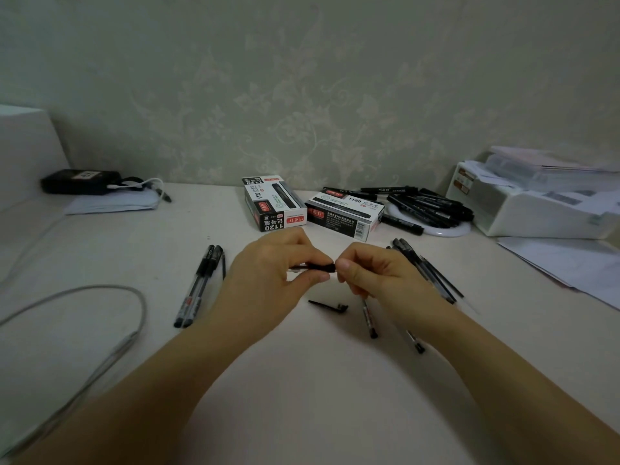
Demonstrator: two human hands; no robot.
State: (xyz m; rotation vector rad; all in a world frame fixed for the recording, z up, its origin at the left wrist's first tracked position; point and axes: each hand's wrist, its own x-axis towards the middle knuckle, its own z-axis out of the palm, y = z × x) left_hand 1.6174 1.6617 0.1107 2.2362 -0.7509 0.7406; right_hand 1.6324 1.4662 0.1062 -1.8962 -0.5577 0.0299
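Above the middle of the table my left hand point(268, 273) pinches a short black pen part point(318, 266) between thumb and fingers. My right hand point(372, 273) meets it at the part's right end, fingers curled; a pen barrel point(369, 317) sticks down out of that hand. A black pen cap point(330, 305) lies on the table just below the hands. Two assembled pens point(198, 286) lie to the left. Several pens and refills point(426, 270) lie to the right, partly hidden by my right hand.
Two pen boxes point(273, 203) point(345, 213) stand behind the hands, with a heap of black markers point(429, 206) on a white ring. A white organiser point(536, 203) and papers point(570, 263) are at the right. A grey cable point(134, 297) loops left; a black device point(80, 181) sits far left.
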